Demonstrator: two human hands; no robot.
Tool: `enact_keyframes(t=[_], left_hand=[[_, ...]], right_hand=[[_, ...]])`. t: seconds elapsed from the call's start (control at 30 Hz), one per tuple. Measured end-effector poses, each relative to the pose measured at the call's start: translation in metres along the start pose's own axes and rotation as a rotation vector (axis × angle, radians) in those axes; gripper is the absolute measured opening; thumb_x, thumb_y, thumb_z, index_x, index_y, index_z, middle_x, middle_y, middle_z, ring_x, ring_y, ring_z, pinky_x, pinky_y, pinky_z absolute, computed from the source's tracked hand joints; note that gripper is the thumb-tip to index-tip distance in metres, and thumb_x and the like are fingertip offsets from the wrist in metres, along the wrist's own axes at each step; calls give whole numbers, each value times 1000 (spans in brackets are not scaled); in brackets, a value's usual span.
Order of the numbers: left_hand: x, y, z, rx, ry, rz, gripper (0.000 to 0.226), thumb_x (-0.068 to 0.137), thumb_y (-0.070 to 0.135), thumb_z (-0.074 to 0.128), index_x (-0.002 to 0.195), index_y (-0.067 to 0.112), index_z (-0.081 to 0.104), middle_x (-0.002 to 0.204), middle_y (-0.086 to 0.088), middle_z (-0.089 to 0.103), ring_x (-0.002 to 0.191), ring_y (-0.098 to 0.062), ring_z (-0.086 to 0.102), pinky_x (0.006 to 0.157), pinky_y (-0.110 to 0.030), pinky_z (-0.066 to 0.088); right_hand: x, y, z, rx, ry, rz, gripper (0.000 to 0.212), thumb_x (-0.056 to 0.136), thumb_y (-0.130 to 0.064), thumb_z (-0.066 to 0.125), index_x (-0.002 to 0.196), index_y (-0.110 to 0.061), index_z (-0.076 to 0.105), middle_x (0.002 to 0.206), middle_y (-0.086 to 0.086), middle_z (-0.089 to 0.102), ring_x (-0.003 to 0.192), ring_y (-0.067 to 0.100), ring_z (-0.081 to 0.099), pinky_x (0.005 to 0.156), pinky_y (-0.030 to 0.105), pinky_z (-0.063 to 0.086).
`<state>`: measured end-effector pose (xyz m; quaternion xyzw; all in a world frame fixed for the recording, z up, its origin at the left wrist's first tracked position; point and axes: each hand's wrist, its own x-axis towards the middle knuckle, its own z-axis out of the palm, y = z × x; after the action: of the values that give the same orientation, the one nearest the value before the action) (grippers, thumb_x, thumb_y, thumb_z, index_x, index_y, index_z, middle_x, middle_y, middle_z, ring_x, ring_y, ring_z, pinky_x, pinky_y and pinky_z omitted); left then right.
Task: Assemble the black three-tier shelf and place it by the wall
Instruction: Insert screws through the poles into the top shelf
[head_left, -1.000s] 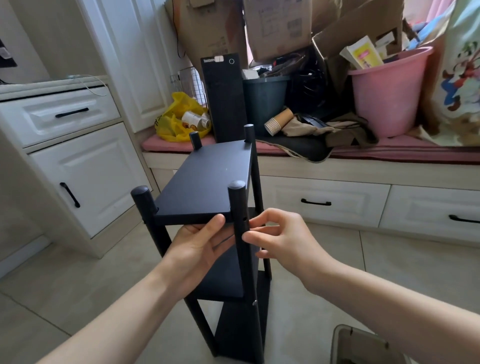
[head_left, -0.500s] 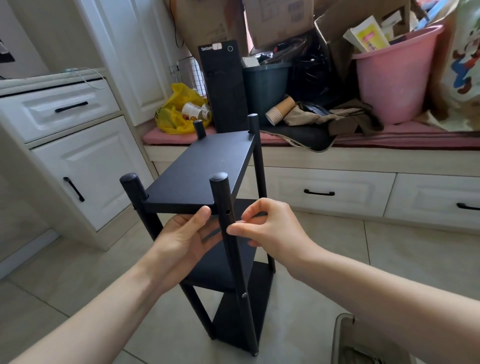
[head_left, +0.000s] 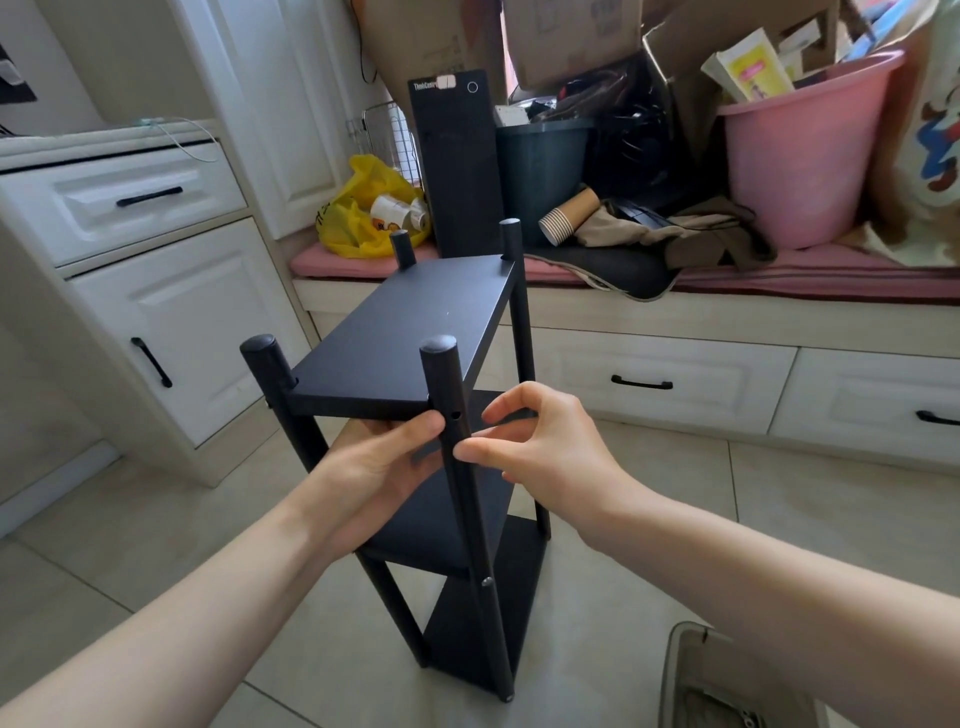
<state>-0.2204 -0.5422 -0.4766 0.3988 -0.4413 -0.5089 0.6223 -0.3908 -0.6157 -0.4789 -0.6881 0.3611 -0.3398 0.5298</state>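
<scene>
Under the top tier (head_left: 405, 332) of the black shelf (head_left: 447, 527), my left hand (head_left: 374, 467) is propping it open-palmed to line up the front post (head_left: 451, 384) with its screw hole (head_left: 456, 415); my right hand (head_left: 545, 452) is pinching nearby, can't tell what.

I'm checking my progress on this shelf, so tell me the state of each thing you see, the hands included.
black three-tier shelf, upright, all three tiers fitted
screw hole, empty
left hand, beneath top tier, fingers hidden
right hand, thumb touching near post, nothing seen held
drawers, shut
pink bucket, upright, filled
paper cups, stacked, lying sideways
</scene>
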Motion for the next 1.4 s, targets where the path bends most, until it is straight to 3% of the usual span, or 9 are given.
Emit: enact_keyframes(t=[0.2, 0.33, 0.47, 0.67, 0.73, 0.87, 1.13, 1.3, 1.4], left_hand=[[-1, -3, 1, 28, 23, 10, 40, 77, 29, 88, 113, 15, 76, 112, -10, 74, 111, -27, 70, 92, -36, 56], [1, -3, 2, 30, 37, 9, 44, 73, 30, 91, 112, 15, 77, 111, -11, 74, 110, -29, 70, 92, -38, 57], [2, -2, 1, 25, 44, 1, 48, 69, 32, 92, 111, 15, 77, 112, -12, 74, 110, -29, 70, 92, -38, 56], [4, -3, 1, -38, 1, -9, 42, 74, 29, 90, 111, 14, 78, 112, -10, 75, 110, -26, 70, 92, -36, 56], [5, -4, 2, -46, -7, -11, 40, 74, 29, 90, 109, 13, 78, 112, -10, 75, 109, -25, 71, 92, -35, 56], [8, -6, 4, -60, -2, -20, 41, 71, 29, 92, 106, 13, 79, 110, -9, 76, 106, -23, 72, 89, -34, 57], [3, -6, 5, -13, -23, -48, 43, 76, 33, 88, 111, 11, 78, 117, -13, 74, 117, -31, 68, 94, -35, 56], [3, -9, 5, -4, 20, -37, 27, 84, 24, 80, 109, 11, 79, 115, -14, 75, 115, -30, 69, 91, -35, 57], [4, -10, 7, -1, 41, -41, 36, 81, 24, 76, 114, 7, 76, 118, -18, 73, 116, -33, 68, 91, -36, 58]], right_hand=[[2, 1, -1, 0, 18, 10, 41, 64, -33, 92, 91, -22, 64, 77, -11, 76, 78, 4, 71, 74, 29, 59], [0, 4, -3, -10, 38, 24, 42, 61, -38, 93, 88, -20, 66, 77, -4, 74, 75, 6, 71, 68, 24, 56], [-1, 3, -3, -69, 28, -1, 37, 64, -43, 90, 88, -28, 65, 77, -9, 74, 73, -1, 69, 59, 11, 48], [0, 1, -8, -88, -1, -4, 37, 67, -41, 89, 91, -27, 64, 74, -18, 73, 73, -2, 69, 55, 9, 49], [0, 2, -9, -80, 6, -2, 35, 66, -40, 89, 88, -26, 66, 74, -13, 74, 73, 1, 70, 56, 13, 54], [0, 3, -11, -74, 15, 21, 35, 65, -40, 90, 85, -22, 68, 80, -2, 75, 79, 9, 73, 72, 30, 61], [-3, 2, -15, -30, 1, 63, 35, 64, -37, 90, 85, -19, 69, 79, -2, 76, 80, 8, 73, 83, 36, 60], [-4, 1, -15, -40, -21, 70, 29, 67, -38, 88, 83, -22, 71, 79, -3, 76, 82, 9, 73, 86, 38, 60], [-5, 1, -19, -46, -39, 51, 20, 71, -35, 87, 80, -22, 73, 80, -4, 76, 82, 10, 73, 87, 41, 60]])
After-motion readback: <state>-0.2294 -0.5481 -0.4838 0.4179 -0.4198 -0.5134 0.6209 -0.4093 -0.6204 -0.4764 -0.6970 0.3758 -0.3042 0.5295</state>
